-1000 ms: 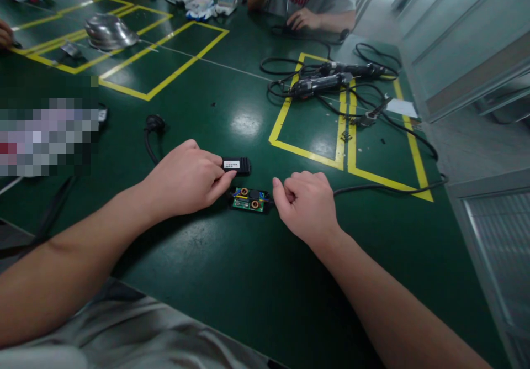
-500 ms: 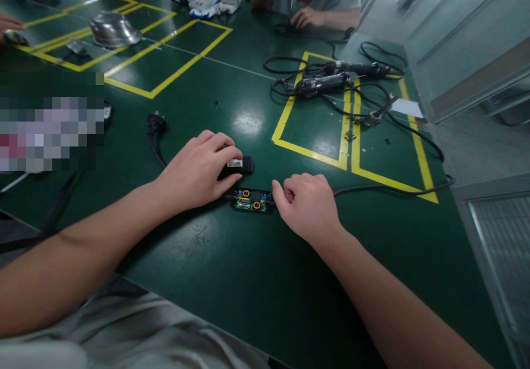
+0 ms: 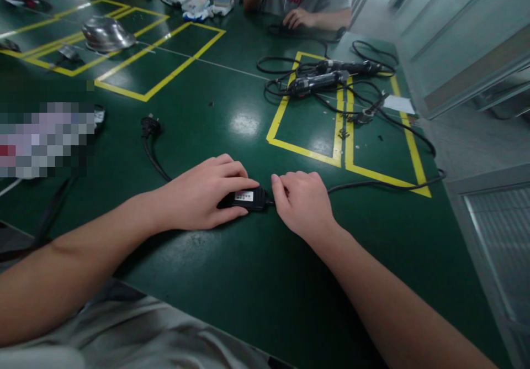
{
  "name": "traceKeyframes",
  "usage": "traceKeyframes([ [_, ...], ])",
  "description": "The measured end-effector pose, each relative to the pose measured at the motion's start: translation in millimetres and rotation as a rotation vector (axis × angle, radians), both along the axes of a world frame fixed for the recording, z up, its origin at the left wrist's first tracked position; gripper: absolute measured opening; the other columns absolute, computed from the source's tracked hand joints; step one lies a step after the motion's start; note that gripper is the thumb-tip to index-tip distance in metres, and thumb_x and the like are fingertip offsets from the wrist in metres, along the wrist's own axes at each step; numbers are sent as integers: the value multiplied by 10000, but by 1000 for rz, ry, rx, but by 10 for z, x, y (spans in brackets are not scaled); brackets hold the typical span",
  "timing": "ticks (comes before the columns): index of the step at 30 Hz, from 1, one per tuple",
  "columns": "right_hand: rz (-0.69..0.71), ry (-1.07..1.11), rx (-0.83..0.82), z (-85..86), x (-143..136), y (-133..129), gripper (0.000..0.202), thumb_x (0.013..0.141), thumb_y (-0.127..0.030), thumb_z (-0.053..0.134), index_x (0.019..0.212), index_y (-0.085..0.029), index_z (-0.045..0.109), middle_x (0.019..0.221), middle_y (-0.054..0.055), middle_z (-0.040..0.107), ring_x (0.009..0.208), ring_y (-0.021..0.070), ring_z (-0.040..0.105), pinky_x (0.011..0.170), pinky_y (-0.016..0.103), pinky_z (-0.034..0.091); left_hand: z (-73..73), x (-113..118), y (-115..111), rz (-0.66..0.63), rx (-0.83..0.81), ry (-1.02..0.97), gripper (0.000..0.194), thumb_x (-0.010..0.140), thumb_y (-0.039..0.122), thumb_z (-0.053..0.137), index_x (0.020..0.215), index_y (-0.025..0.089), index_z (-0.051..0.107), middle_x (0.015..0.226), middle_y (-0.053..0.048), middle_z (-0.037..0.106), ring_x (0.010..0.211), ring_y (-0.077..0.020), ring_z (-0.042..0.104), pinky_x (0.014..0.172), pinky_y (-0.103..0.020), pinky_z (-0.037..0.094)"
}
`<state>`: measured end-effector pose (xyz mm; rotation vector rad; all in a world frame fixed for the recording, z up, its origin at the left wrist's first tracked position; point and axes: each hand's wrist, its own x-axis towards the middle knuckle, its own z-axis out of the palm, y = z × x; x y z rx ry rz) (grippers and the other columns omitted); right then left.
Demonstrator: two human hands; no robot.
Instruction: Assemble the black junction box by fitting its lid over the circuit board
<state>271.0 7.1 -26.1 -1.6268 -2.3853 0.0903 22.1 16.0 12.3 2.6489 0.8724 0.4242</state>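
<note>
In the head view, a small black plastic case (image 3: 259,199) with a white label lies on the green table. My left hand (image 3: 211,192) grips its cover, thumb on the near side and fingers on the far side. No circuit board shows; the cover sits over it. Just right of the case, my right hand (image 3: 304,200) is closed around the black power cord (image 3: 372,184), which runs out to the right. Beyond my left hand, the cord's other end lies on the table with a black plug (image 3: 150,126).
Two black electric screwdrivers (image 3: 317,83) with looped cables lie inside yellow tape marks at the right. A metal bowl (image 3: 106,33) stands at the back left. White packets (image 3: 195,7) lie at the far side. Across the table, a co-worker's hand (image 3: 300,19) rests near a black cable.
My left hand has brought the black cover toward me and onto the lower half, hiding the circuit board. My right hand has stayed on the cord. The view has shifted slightly.
</note>
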Motion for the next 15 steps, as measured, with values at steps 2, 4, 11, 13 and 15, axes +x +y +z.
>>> traceKeyframes([
  [2,-5,-11,1,2,-1,0,522,1119,-275,430,718,-191,754,724,85,726,687,211,595,735,396,263,-5,11,4,-12,-35,42,365,1026,356,737,1357,204,761,1196,-114,728,1105,-276,663,990,-411,562],
  [4,-6,-18,0,4,-1,1,517,1116,-274,438,717,-190,756,725,86,730,688,211,598,735,397,261,-11,13,11,-13,-33,42,368,1029,356,742,1365,207,757,1195,-112,721,1111,-275,659,996,-413,561],
  [11,-9,-27,-31,19,-6,1,517,1126,-285,430,759,-186,781,760,93,754,721,218,626,749,397,281,-58,37,12,-13,3,-52,400,1067,363,679,1410,164,726,1191,-124,715,1097,-274,656,991,-422,564],
  [13,-11,-30,-37,25,-9,-1,520,1129,-286,428,764,-185,784,766,94,757,726,220,629,754,398,286,-52,56,3,-7,10,-42,405,1065,366,678,1410,160,729,1194,-129,717,1094,-282,654,994,-435,568],
  [15,-13,-31,-41,30,-13,-2,524,1130,-284,426,760,-185,783,768,95,760,726,219,630,754,397,289,-36,73,-7,-4,7,0,404,1058,367,687,1401,158,739,1196,-134,718,1096,-291,653,991,-444,572],
])
